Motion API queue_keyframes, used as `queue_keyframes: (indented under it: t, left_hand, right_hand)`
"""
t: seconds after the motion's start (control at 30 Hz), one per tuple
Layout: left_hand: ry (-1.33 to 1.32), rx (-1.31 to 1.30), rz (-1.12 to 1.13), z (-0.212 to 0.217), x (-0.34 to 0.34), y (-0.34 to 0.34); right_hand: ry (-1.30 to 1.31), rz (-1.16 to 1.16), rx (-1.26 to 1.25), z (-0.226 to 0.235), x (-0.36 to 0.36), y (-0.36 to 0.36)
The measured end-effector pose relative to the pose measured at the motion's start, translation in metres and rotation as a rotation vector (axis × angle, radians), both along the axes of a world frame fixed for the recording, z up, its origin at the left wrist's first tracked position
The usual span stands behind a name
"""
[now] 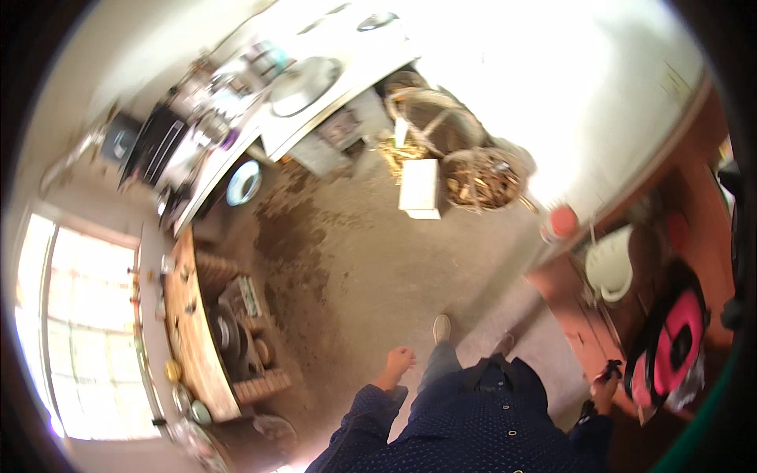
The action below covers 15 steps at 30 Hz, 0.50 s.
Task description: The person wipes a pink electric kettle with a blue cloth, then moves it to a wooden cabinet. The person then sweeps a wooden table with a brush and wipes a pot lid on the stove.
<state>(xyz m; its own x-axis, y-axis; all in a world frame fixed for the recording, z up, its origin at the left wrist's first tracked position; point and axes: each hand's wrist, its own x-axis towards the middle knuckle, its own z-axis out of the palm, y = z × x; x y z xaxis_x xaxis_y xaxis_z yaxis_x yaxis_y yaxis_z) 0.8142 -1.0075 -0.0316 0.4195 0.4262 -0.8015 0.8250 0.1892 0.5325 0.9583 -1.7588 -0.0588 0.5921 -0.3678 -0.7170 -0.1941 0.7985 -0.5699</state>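
Note:
My left hand [400,363] hangs in the air in front of my body, its fingers loosely bent and nothing seen in them. At the right, my right hand [604,389] is closed around a small black object [612,368]; blur hides its kind. This hand is beside the reddish-brown wooden furniture [574,322], near a pink and black bag [676,339]. A pale green plastic container [611,264] lies farther up on the same furniture.
A wooden counter [188,315] with pots beneath stands left by the window. Ahead is a white worktop [359,75] with a large round lid or pan [306,85]. A white box [419,189] and a basket of wood pieces [482,180] rest on the floor. A red-lidded jar [561,224] stands right.

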Motion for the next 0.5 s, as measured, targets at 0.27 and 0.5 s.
queue_keyframes:
  t: [0.27,0.5]
  left_hand:
    - [0.151,0.032,0.295,-0.032,-0.126,0.016]
    - [0.123,0.119,0.339,-0.076,-0.270,0.072]
  right_hand:
    - [0.234,1.009,-0.047,0.035,0.135,0.321]
    - [0.191,1.312,-0.303,0.067,0.156,0.489]
